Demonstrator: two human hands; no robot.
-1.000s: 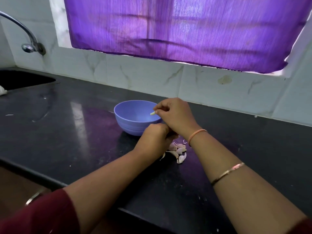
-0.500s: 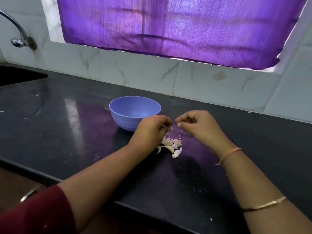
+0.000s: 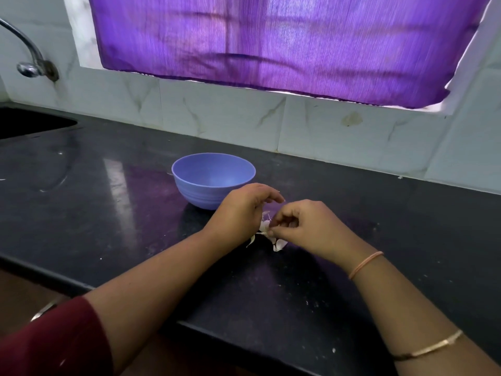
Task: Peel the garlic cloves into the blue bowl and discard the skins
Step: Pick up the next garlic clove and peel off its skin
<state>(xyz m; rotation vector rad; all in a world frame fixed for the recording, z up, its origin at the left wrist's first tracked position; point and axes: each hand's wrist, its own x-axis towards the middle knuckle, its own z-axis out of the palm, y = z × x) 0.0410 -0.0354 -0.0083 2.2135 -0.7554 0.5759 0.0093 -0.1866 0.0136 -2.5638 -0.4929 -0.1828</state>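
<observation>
Blue bowl (image 3: 195,191) stood on the desk (image 3: 108,213), just behind both hands | garlic cloves (image 3: 265,227) lay heaped beside it | right hand (image 3: 306,226): fingers pinched into heap | left hand (image 3: 242,210): fingers loosely curved, grip unclear | best: isolate one clove, tear skin from tip

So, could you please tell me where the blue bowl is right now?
In the head view, the blue bowl sits on the black counter just left of centre, directly beyond the left hand, with the garlic pile at its near right.
</observation>
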